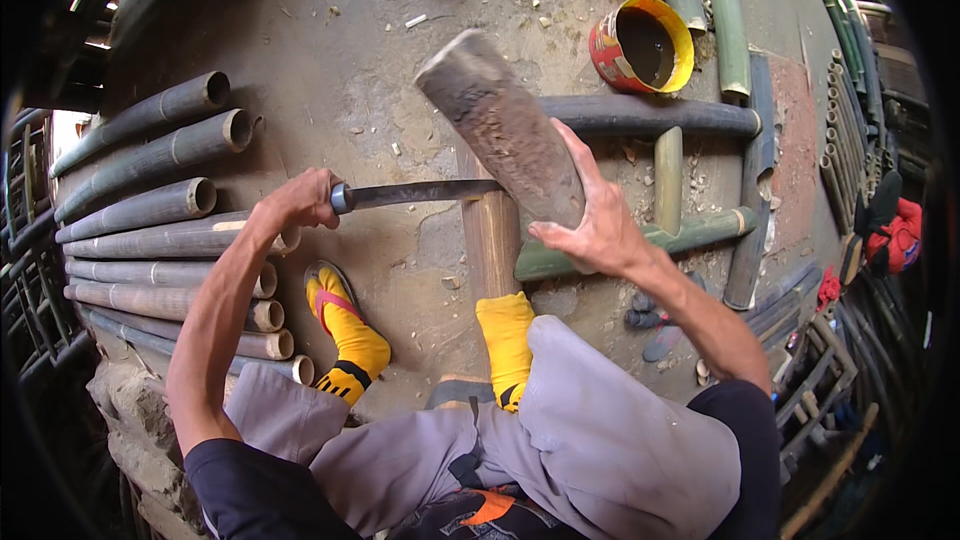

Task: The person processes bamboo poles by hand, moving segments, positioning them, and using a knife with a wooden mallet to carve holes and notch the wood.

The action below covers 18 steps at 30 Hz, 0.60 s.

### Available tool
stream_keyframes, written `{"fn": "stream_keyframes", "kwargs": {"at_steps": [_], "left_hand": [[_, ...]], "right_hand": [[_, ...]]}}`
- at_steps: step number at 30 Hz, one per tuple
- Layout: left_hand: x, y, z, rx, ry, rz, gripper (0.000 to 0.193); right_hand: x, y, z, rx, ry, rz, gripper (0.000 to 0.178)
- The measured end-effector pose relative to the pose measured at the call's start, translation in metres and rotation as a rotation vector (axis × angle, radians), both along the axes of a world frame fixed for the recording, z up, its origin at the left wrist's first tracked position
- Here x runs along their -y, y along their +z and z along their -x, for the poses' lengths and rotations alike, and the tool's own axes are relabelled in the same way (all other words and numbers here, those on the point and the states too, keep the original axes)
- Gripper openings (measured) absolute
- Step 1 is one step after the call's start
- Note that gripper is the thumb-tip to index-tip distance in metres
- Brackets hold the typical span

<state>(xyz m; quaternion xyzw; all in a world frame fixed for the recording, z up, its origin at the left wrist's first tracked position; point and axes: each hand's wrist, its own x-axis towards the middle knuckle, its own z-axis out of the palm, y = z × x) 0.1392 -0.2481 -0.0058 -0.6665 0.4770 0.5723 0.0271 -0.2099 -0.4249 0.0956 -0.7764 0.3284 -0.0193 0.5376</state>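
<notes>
Gritty grey floor (350, 70), long blade (420, 192) over a brown pole (494, 250)

Flat, dark and slightly curved, the blade reaches across the far part of the smooth, streaked pole, which runs lengthwise between the two arms. The left hand (300, 202) is closed around the blade's rounded handle (342, 198). The right hand (605, 225) grips a thick, rough-faced block (505, 130), squared at its end and slanting above the pole; whether it touches the blade I cannot tell. A yellow-socked foot (505, 335) is at the pole's near end. To the right lie a dark bamboo length (650, 116) and a green one (715, 228); beyond them stands a yellow-rimmed bucket (610, 55). Hollow, ringed bamboo tubes (150, 162) fan out at left.
</notes>
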Motion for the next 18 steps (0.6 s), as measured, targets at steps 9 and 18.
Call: {"fn": "stream_keyframes", "kwargs": {"at_steps": [9, 18], "left_hand": [[0.0, 0.005, 0.013, -0.091, 0.117, -0.126, 0.017], [-0.07, -0.002, 0.07, 0.357, 0.175, 0.208, 0.017]], "right_hand": [[-0.018, -0.027, 0.048, -0.152, 0.064, 0.116, 0.1], [-0.045, -0.032, 0.093, -0.102, -0.43, -0.07, 0.101]]}}
